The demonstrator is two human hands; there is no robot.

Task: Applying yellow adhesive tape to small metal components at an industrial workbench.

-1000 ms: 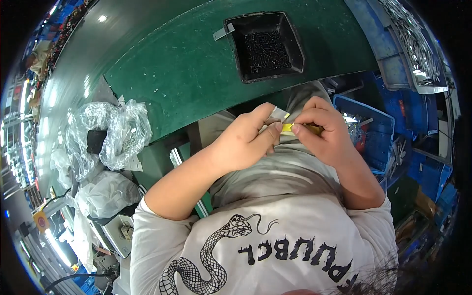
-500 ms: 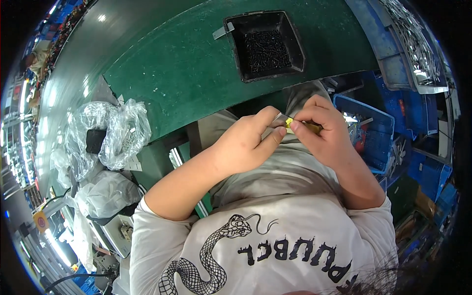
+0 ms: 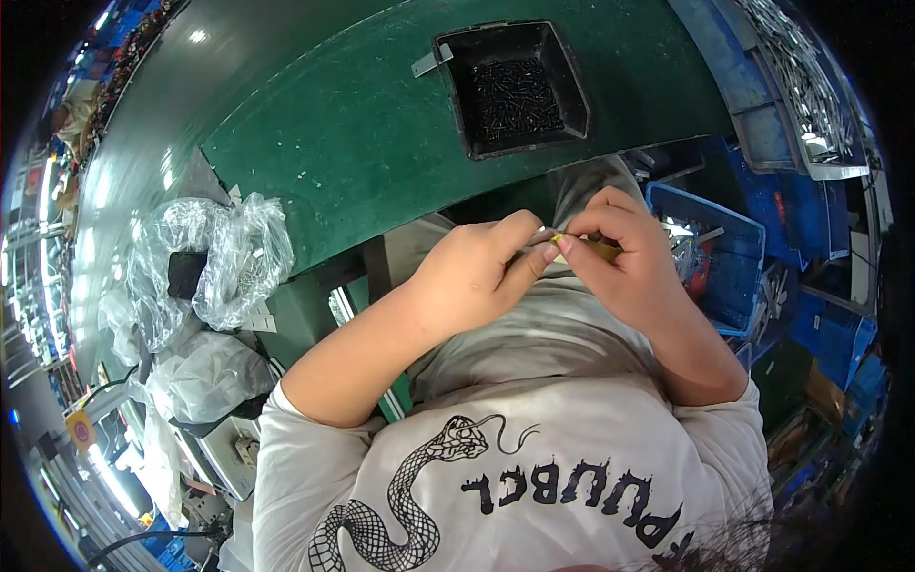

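My two hands meet above my lap, just off the near edge of the green table [image 3: 362, 143]. My left hand [image 3: 477, 272] is closed in a pinch on a small grey metal piece [image 3: 543, 232], mostly covered by the fingers. Touching its end is a small bright yellow piece [image 3: 559, 238], pinched by the thumb and forefinger of my right hand [image 3: 629, 253]. Something yellow-brown [image 3: 602, 250] shows under the curled right fingers; its kind cannot be made out.
On the table stands a black tray [image 3: 579, 86] with many dark screws; a flat metal plate [image 3: 426, 65] lies across its rim. A blue basket [image 3: 739, 243] is at my right. Clear plastic bags [image 3: 243, 253] lie left. Metal parts [image 3: 805, 86] fill a bin far right.
The fingertips have drawn closer together, and less of the yellow piece and the metal piece shows. My right hand has shifted slightly left.
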